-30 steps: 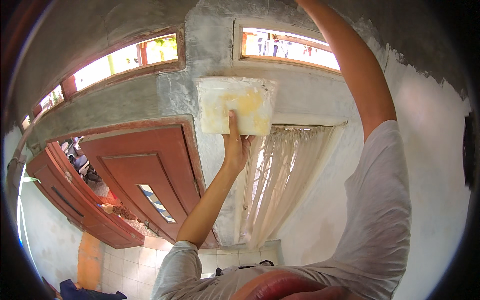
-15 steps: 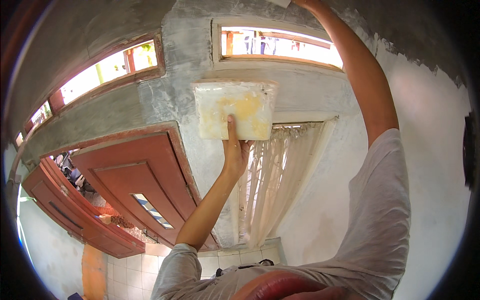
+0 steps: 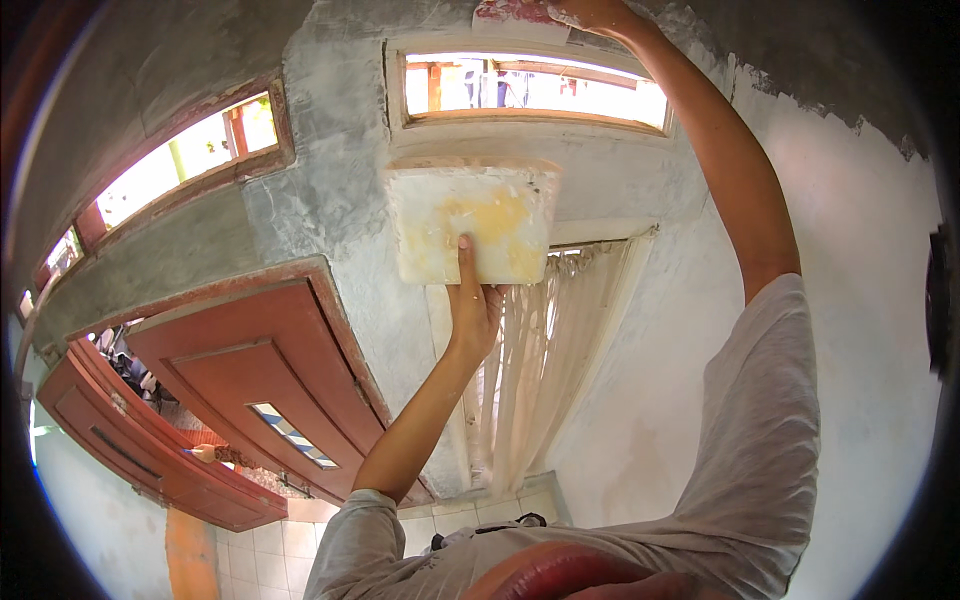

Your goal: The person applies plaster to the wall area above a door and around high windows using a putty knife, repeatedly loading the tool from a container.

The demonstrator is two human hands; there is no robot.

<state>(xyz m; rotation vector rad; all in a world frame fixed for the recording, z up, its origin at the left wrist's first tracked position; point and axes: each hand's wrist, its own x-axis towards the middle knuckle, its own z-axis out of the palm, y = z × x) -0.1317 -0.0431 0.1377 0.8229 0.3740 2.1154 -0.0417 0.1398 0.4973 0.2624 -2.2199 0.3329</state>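
My left hand (image 3: 472, 300) grips a translucent white plastic tub (image 3: 430, 215) with yellow smears from below, thumb on its near side, fingers under it. My right arm is raised high. At the top edge, my right hand (image 3: 585, 18) grips a flat tool (image 3: 515, 12) with white and pinkish-red smears, held close to the grey plastered upper wall (image 3: 340, 60). Whether the tool touches that surface I cannot tell.
Transom windows (image 3: 530, 85) run above a reddish wooden door (image 3: 225, 370), partly open, and a sheer curtain (image 3: 540, 370). Another person's hand (image 3: 205, 452) shows at the door opening. White floor tiles (image 3: 270, 555) lie below. A pale wall (image 3: 860, 300) rises on the right.
My right hand has come down into view at the top, with the smeared tool now showing. My left hand and the tub have dropped slightly; the windows and door have shifted left in the view.
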